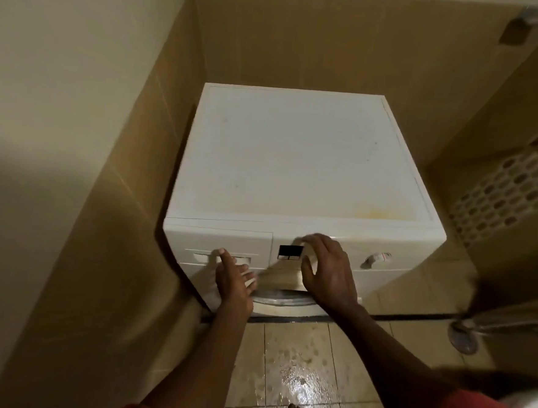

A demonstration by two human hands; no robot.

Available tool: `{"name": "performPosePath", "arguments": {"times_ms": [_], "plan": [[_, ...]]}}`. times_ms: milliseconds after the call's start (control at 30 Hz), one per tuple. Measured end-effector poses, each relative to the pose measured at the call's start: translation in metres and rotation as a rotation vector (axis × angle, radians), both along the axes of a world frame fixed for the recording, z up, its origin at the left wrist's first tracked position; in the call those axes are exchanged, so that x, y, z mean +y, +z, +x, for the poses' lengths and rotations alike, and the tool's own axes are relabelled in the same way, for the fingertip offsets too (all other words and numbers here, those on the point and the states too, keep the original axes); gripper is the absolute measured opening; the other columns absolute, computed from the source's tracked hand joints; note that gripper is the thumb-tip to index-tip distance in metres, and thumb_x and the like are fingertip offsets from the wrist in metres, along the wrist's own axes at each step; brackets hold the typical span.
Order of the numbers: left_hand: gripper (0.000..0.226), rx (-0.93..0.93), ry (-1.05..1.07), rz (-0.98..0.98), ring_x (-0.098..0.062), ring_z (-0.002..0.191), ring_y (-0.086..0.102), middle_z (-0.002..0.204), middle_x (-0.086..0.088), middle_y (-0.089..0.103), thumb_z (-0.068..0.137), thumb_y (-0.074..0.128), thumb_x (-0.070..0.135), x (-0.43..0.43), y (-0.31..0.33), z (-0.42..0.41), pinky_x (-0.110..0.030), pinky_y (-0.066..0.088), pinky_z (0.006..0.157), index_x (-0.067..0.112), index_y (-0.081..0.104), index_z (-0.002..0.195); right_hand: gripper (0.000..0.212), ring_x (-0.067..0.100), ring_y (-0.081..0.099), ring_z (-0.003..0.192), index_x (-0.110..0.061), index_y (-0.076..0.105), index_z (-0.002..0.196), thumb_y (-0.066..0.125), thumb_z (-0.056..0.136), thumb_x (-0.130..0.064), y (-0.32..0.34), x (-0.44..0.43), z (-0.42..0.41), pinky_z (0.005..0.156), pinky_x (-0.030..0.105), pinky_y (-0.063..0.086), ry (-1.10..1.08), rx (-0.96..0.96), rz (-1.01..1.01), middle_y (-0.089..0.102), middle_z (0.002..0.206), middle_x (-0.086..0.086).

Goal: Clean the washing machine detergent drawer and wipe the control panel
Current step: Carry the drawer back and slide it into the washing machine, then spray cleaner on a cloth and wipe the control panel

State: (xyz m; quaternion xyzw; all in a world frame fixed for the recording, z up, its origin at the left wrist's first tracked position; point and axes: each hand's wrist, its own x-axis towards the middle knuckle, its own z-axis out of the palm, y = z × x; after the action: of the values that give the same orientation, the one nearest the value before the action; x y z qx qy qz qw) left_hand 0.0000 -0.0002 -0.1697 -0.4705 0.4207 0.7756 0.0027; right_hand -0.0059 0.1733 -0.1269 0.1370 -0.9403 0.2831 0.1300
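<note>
The white washing machine [296, 158] stands pushed into a tiled corner. Its detergent drawer [195, 237] sits shut at the left end of the front, just under the top's front edge. The left hand [233, 281] reaches up to it with its index finger straight and the tip on the drawer's handle recess. Its other fingers are loosely bent, so the grip is open and has hold of nothing.

To the right lies the control panel [350, 246], with a black display [289, 252] and a dial [377, 259] near the right corner. The right hand [326, 271] is spread over the panel just right of the display, its grip open and apparently empty. Blur hides whether the fingertips touch. The door rim [280, 297] shows between the wrists, above a wet tiled floor [296, 381].
</note>
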Motion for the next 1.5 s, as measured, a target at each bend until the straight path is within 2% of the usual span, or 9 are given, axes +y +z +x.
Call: {"name": "performPosePath", "arguments": {"times_ms": [133,433,567,767,933,1100,1267,1400,1500], "plan": [[0.058,-0.008,-0.210,-0.013,-0.021,0.064,0.055,0.081,-0.007,0.059,0.099,0.040,0.054,0.037,-0.001,0.012,-0.030,0.045,0.062,0.004,0.056,0.123,0.033,0.023,0.058,0.101,-0.014,0.062,0.112,0.062,0.080,-0.010,-0.016,0.038,0.038,0.081,0.030,0.049,-0.103,-0.099,0.048,0.060,0.113,0.004],[0.044,0.037,-0.616,-0.022,-0.022,0.070,0.058,0.093,-0.008,0.063,0.095,0.051,0.051,0.157,0.024,0.031,-0.035,0.051,0.066,0.012,0.059,0.115,0.025,0.019,0.054,0.110,-0.018,0.062,0.110,0.060,0.085,-0.019,-0.006,0.161,0.097,0.084,0.026,0.047,-0.365,-0.227,0.060,0.055,0.122,0.002],[0.033,0.081,-0.783,-0.070,-0.023,0.074,0.061,0.097,-0.010,0.064,0.095,0.055,0.045,0.215,0.032,0.050,-0.035,0.052,0.070,0.015,0.058,0.106,0.023,0.019,0.059,0.103,-0.021,0.062,0.109,0.057,0.087,-0.023,-0.008,0.224,0.135,0.080,0.027,0.048,-0.484,-0.294,0.006,0.052,0.125,-0.001],[0.040,0.118,-1.047,-0.148,-0.024,0.083,0.064,0.104,-0.010,0.065,0.094,0.059,0.040,0.326,0.035,0.090,-0.037,0.053,0.076,0.011,0.056,0.122,0.024,0.022,0.057,0.105,-0.018,0.063,0.105,0.056,0.083,-0.018,-0.008,0.320,0.216,0.084,0.031,0.048,-0.626,-0.358,-0.031,0.056,0.115,0.002],[0.037,0.163,-1.246,-0.134,-0.020,0.074,0.063,0.097,-0.007,0.064,0.092,0.064,0.034,0.418,0.043,0.133,-0.035,0.053,0.071,0.012,0.056,0.120,0.019,0.024,0.060,0.098,-0.015,0.064,0.099,0.053,0.086,-0.023,-0.021,0.389,0.293,0.076,0.028,0.044,-0.749,-0.466,-0.055,0.059,0.106,0.006],[0.031,0.214,-1.426,-0.139,-0.018,0.075,0.061,0.098,-0.007,0.064,0.089,0.069,0.025,0.472,0.044,0.164,-0.032,0.049,0.069,0.014,0.058,0.116,0.022,0.023,0.057,0.111,-0.016,0.065,0.104,0.056,0.085,-0.021,-0.032,0.433,0.352,0.087,0.031,0.044,-0.929,-0.596,-0.090,0.061,0.114,0.005],[0.046,0.275,-1.607,-0.155,-0.017,0.093,0.061,0.109,-0.004,0.063,0.086,0.073,0.026,0.510,0.037,0.182,-0.035,0.048,0.077,0.021,0.052,0.126,0.021,0.021,0.057,0.105,-0.018,0.066,0.103,0.057,0.085,-0.022,-0.039,0.461,0.386,0.084,0.029,0.044,-1.067,-0.696,-0.180,0.059,0.107,0.004],[0.068,0.338,-1.769,-0.102,-0.009,0.098,0.059,0.120,-0.003,0.055,0.081,0.078,0.019,0.543,0.030,0.188,-0.027,0.051,0.070,0.027,0.041,0.137,0.019,0.020,0.058,0.103,-0.017,0.067,0.103,0.059,0.086,-0.021,-0.039,0.480,0.396,0.082,0.024,0.040,-1.174,-0.705,-0.210,0.059,0.109,0.005],[0.089,0.394,-1.858,-0.096,-0.024,0.119,0.053,0.137,-0.006,0.048,0.070,0.087,0.023,0.571,0.019,0.189,-0.042,0.052,0.095,0.032,0.036,0.143,0.019,0.020,0.058,0.101,-0.017,0.067,0.103,0.062,0.086,-0.022,-0.039,0.496,0.398,0.083,0.025,0.042,-1.240,-0.706,-0.236,0.059,0.109,0.005]]}}
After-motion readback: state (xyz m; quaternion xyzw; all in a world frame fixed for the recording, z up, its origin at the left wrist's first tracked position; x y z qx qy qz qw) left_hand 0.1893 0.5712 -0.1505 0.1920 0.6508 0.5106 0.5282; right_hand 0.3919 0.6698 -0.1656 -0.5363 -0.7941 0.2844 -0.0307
